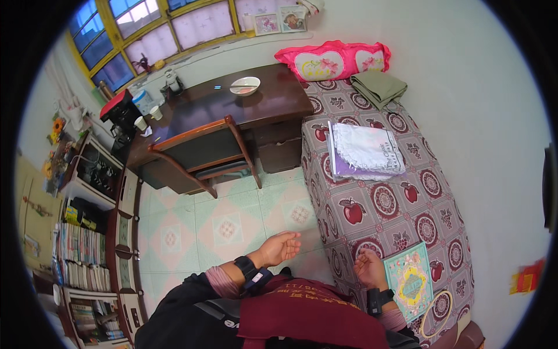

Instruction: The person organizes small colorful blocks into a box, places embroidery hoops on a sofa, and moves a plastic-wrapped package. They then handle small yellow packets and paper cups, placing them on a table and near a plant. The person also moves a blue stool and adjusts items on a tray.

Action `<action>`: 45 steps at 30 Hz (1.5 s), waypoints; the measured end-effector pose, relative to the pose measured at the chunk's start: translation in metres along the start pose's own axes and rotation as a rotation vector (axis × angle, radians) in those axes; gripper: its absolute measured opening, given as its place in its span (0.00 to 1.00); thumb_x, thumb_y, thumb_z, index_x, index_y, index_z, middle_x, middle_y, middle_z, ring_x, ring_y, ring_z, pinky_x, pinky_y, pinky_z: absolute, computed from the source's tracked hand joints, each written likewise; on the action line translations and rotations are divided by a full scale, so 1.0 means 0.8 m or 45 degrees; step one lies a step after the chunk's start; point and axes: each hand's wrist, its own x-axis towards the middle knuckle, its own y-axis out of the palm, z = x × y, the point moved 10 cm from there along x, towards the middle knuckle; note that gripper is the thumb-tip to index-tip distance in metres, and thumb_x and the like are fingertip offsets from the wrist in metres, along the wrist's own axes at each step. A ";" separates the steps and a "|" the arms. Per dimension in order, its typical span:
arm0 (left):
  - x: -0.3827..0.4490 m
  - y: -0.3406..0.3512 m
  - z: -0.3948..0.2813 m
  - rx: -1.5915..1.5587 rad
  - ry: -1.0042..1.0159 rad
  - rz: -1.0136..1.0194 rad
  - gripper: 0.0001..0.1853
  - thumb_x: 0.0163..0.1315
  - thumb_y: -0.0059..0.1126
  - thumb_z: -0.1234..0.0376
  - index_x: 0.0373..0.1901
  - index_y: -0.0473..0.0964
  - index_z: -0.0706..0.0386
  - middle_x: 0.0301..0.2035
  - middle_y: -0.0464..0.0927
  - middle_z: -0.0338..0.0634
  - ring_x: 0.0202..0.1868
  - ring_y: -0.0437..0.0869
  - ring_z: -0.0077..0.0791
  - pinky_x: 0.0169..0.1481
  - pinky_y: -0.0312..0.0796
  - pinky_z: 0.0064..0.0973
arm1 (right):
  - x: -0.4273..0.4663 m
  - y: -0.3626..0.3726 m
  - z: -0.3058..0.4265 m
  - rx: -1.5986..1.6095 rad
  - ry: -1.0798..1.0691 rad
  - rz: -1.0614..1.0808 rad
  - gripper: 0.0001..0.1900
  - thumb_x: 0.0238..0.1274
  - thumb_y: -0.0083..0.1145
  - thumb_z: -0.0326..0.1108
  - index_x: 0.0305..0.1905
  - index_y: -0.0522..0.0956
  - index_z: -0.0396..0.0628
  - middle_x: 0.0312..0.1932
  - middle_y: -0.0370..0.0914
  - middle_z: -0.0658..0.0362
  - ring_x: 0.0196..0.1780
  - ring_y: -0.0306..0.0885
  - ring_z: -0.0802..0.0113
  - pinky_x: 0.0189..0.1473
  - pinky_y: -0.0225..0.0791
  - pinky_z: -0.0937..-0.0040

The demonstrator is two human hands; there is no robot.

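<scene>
My left hand (281,248) hangs in the air above the tiled floor, palm turned inward, its fingers loosely curled around nothing. My right hand (369,269) is near the front side of the bed, also with loosely bent fingers and no object in it. Just right of that hand, a flat mint-green box (409,281) with a yellow ornamental design lies on the patterned bedspread (383,222). Beside the box is a thin cream-coloured hoop (449,305). Farther up the bed rests a clear plastic package (366,150) of white lace-edged cloth and something purple.
A folded olive cloth (379,87) and a pink frilled pillow (333,61) lie at the bed's far end. The dark wooden desk (279,100) bears a white bowl (245,86) with chopsticks. A wooden chair (205,152) stands before it. Bookshelves (85,253) line the left.
</scene>
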 end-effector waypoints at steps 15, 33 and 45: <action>0.363 0.026 -0.206 0.294 -0.055 -0.504 0.18 0.64 0.50 0.60 0.56 0.66 0.51 0.43 0.72 0.38 0.42 0.75 0.31 0.43 0.70 0.29 | 0.284 -0.085 0.338 -0.016 -0.315 -0.345 0.07 0.63 0.50 0.37 0.40 0.74 0.48 0.24 0.73 0.64 0.26 0.73 0.73 0.25 0.67 0.76; 0.580 -0.017 -0.260 0.521 0.083 -0.594 0.29 0.63 0.56 0.60 0.61 0.60 0.63 0.53 0.72 0.46 0.54 0.73 0.35 0.59 0.66 0.33 | 0.535 -0.132 0.412 -0.802 -0.194 -0.356 0.35 0.60 0.59 0.46 0.65 0.61 0.35 0.55 0.71 0.48 0.53 0.72 0.66 0.53 0.66 0.70; 0.673 0.109 -0.214 1.367 -0.186 0.118 0.25 0.57 0.59 0.67 0.56 0.66 0.65 0.41 0.78 0.47 0.44 0.78 0.38 0.51 0.70 0.32 | 0.192 -0.169 0.218 -0.402 -0.431 -1.186 0.30 0.65 0.50 0.41 0.64 0.57 0.33 0.51 0.72 0.50 0.51 0.71 0.63 0.54 0.65 0.67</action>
